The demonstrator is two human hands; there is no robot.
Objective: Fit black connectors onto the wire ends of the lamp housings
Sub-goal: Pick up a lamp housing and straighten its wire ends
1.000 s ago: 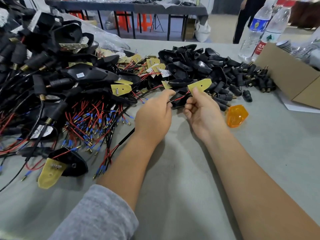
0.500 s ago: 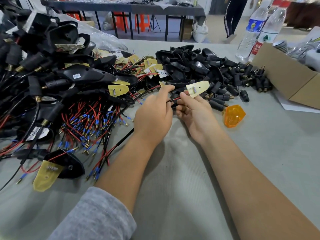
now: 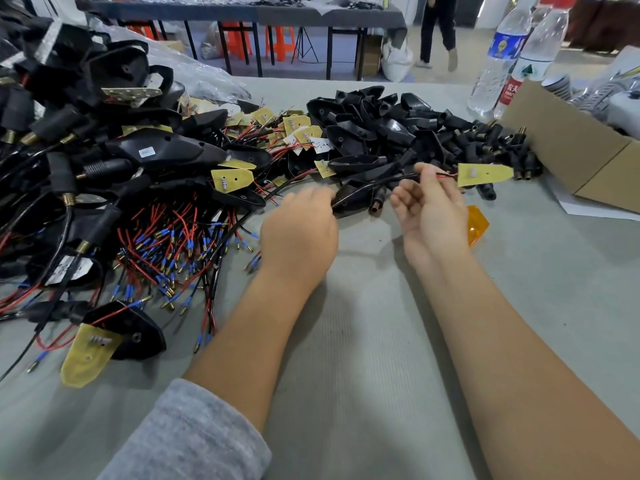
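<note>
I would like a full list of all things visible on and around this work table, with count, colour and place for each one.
lamp housings: many, black, heaped at table centre and left
loose connectors: many, black with brass ends, right of the housing heap
wires: many, red and black with blue-sleeved tips, left of centre
circuit boards: several, yellow, scattered among the housings
held board: one, yellow, on a red and black wire
lens: one, orange, behind the right hand
cardboard box: one, brown, far right
water bottles: two, clear, top right
table: one, grey cover
left hand: on the black cable, grip hidden
right hand: pinches the wire near the held board
</note>
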